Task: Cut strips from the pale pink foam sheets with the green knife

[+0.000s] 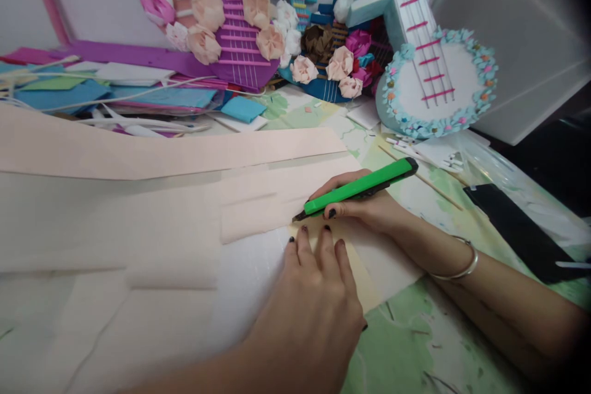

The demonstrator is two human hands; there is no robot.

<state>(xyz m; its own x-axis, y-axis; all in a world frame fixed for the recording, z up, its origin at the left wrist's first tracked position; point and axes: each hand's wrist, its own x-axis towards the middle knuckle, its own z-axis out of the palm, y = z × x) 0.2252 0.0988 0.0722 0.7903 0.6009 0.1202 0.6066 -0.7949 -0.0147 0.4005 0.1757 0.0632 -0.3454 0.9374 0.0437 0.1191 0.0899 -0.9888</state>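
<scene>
My right hand (369, 210) is closed around a green utility knife (357, 188), holding it slanted with its tip down. The blade tip touches or nearly touches the edge of a pale peach sheet (252, 221). Just below the tip, my left hand (311, 295) lies with its fingers spread on the sheets, holding nothing. A white sheet (244, 283) lies beneath and beside my left hand, and a pale yellow piece (357, 268) shows to its right. A long peach strip (184, 157) lies behind the knife.
Decorated paper instruments stand at the back: a purple one (237, 37) and a light-blue one (436, 83). Stacked coloured sheets (157, 97) lie back left. A thin wooden stick (434, 188) and a black strip (521, 231) lie right, on a green patterned tablecloth (406, 345).
</scene>
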